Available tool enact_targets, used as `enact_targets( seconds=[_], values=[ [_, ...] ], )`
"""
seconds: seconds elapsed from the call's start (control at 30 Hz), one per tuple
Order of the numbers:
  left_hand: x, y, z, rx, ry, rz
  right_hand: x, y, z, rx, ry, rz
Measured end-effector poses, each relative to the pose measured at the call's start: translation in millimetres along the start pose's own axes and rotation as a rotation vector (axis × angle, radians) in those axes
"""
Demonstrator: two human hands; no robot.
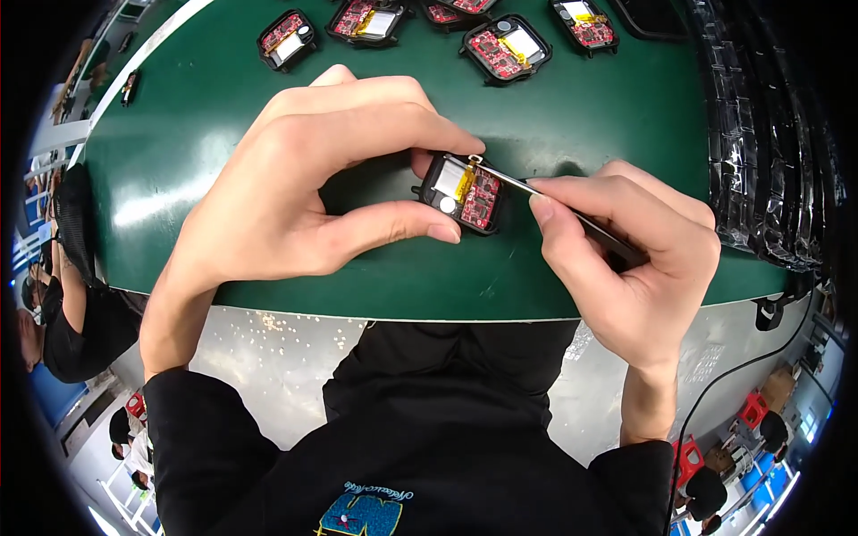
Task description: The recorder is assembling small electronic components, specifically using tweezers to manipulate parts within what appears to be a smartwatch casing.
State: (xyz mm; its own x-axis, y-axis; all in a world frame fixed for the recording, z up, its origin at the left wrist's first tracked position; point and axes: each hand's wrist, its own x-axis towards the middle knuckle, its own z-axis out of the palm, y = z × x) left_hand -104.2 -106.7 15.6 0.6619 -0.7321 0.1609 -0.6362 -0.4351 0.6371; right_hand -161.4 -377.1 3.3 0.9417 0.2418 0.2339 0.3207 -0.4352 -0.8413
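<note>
Between the thumb and fingers of my left hand (304, 170) is a small black device housing (462, 193), tilted above the green table. A red circuit board, a silver battery with yellow tape and a white round part show inside it. My right hand (635, 250) grips slim dark tweezers (572, 215) like a pen. Their bright metal tip reaches the housing's upper edge, beside my left index fingertip. A tiny pale, ring-like piece (475, 160) sits at that tip; whether the tweezers pinch it, I cannot tell.
Several similar opened housings (507, 49) lie along the far side of the green table (375, 286). Stacked black plastic trays (760, 134) stand at the right edge. A small part (130, 87) lies far left. Other people (71, 313) sit at the left and lower right.
</note>
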Motion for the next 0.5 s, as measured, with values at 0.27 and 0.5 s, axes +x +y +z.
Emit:
enact_targets(
  seconds=[0.27,0.5],
  values=[
    [0.1,3.9,-3.0,-0.019,-0.005,-0.097,-3.7,-0.1,0.2,-0.099,0.077,-0.113],
    [-2.3,-4.5,-0.5,-0.023,0.009,-0.053,-3.8,4.7,6.2,-0.194,0.095,-0.229]
  ],
)
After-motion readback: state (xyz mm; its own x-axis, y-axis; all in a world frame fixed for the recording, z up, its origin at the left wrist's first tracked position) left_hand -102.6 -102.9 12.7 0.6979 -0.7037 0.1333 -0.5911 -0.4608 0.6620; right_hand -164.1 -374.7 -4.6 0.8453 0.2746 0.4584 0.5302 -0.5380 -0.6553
